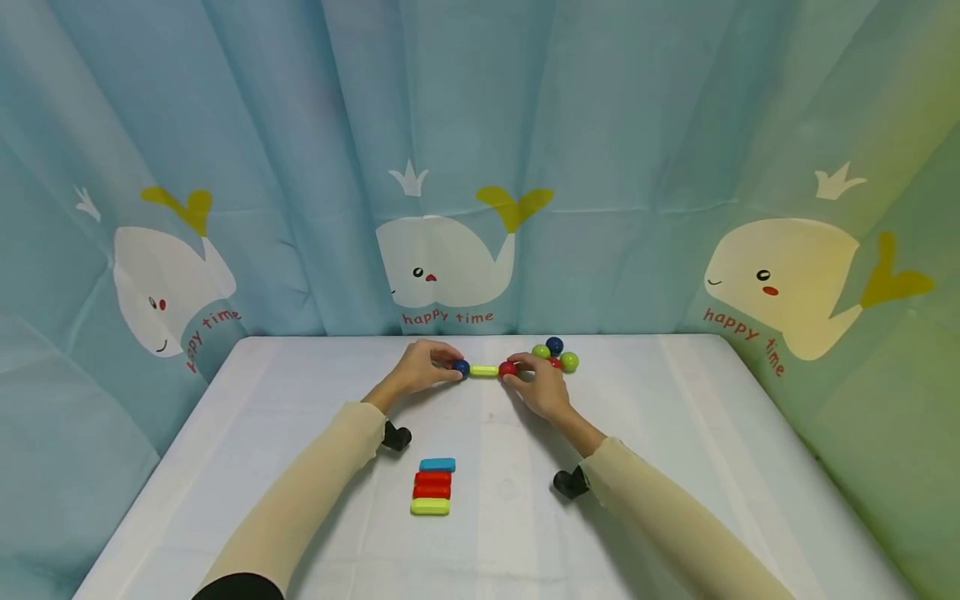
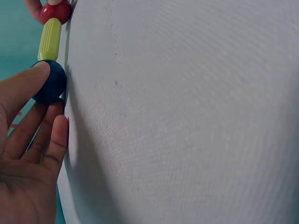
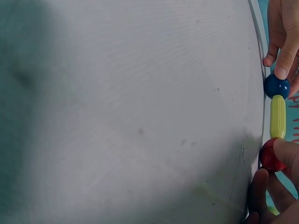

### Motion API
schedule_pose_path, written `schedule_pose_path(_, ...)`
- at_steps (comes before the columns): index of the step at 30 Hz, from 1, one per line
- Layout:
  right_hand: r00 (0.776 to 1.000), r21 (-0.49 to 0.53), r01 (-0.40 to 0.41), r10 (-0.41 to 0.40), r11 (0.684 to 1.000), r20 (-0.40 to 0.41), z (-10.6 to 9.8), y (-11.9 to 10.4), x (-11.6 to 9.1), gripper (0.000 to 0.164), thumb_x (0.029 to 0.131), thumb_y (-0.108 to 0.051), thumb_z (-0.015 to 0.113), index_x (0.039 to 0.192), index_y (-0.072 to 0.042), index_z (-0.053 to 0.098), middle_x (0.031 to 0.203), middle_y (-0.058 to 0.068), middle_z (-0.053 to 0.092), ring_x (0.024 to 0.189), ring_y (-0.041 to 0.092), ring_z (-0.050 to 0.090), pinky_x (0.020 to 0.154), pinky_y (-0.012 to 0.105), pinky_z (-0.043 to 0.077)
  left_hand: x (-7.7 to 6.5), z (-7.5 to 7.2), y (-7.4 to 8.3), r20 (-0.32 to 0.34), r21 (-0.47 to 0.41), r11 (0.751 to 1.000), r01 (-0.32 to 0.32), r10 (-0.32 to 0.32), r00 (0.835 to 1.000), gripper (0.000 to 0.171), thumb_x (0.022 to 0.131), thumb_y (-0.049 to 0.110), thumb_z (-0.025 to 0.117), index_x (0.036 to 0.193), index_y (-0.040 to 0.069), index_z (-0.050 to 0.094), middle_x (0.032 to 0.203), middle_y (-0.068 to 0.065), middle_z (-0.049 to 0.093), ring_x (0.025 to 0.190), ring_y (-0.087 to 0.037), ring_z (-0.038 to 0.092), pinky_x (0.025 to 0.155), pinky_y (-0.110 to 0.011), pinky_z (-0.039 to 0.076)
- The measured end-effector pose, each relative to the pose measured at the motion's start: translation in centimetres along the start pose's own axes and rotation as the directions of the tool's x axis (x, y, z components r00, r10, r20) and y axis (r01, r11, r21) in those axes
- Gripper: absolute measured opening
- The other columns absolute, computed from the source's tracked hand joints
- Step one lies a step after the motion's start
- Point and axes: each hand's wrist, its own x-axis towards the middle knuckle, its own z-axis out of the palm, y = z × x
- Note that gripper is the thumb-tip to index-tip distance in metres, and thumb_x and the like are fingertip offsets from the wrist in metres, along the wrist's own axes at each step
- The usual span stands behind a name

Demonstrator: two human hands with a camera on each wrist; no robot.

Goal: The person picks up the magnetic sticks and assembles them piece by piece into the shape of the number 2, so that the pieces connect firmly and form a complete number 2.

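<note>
Near the far edge of the table, my left hand [image 1: 425, 367] pinches a dark blue ball [image 1: 461, 368] between thumb and fingers. A ribbed yellow-green rod [image 1: 484, 371] runs from that ball to a red ball [image 1: 507, 369], which my right hand [image 1: 542, 386] pinches. The three pieces form one straight line lying left to right. In the left wrist view the thumb presses on the blue ball [image 2: 50, 83], with the rod [image 2: 49, 39] meeting it end-on. The right wrist view has the right thumb on the red ball [image 3: 272, 155].
Just beyond my right hand sit several loose balls, among them a green ball [image 1: 569, 362] and a dark blue one [image 1: 554, 345]. Nearer, between the forearms, rods lie stacked side by side: a blue rod [image 1: 437, 465], two red ones and a yellow-green rod [image 1: 431, 507]. A whale-print curtain [image 1: 615, 167] hangs behind the table.
</note>
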Motion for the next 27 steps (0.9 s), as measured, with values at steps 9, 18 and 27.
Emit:
schedule_pose_path(9, 1.0, -0.022, 0.006, -0.007, 1.0, -0.006, 0.0, -0.2, 0.0, 0.037, 0.096, -0.021, 0.075, 0.13, -0.01, 0.068, 0.125, 0.015, 0.071, 0.124, 0.033, 0.06, 0.109, 0.06, 0.04, 0.0, -0.2, -0.1, 0.016, -0.015, 1.0, 0.006, -0.006, 1.0, 0.029, 0.086, 0.011, 0.085, 0.113, 0.008, 0.077, 0.108, -0.004, 0.077, 0.1, -0.017, 0.072, 0.096, -0.038, 0.054)
schedule_pose_path(18, 0.999, -0.049, 0.022, -0.02, 0.999, 0.031, -0.5, -0.2, -0.3, 0.045, 0.095, -0.021, 0.076, 0.137, -0.011, 0.063, 0.128, 0.017, 0.069, 0.129, 0.036, 0.057, 0.111, 0.065, 0.036, 0.1, -0.1, 0.0, 0.02, -0.016, 1.0, 0.006, -0.005, 1.0, 0.029, 0.086, 0.011, 0.084, 0.114, 0.007, 0.077, 0.11, -0.005, 0.077, 0.1, -0.018, 0.072, 0.096, -0.037, 0.054)
schedule_pose_path(27, 0.968, -0.145, 0.246, -0.236, 0.958, 0.082, -2.3, -0.8, -1.5, 0.051, 0.092, -0.017, 0.078, 0.138, -0.004, 0.06, 0.124, 0.02, 0.069, 0.115, 0.039, 0.064, 0.098, 0.059, 0.049, 0.1, -0.2, -0.3, 0.023, -0.018, 1.0, -0.004, 0.004, 1.0, 0.027, 0.087, 0.012, 0.084, 0.113, 0.008, 0.077, 0.109, -0.004, 0.077, 0.098, -0.016, 0.071, 0.095, -0.036, 0.055)
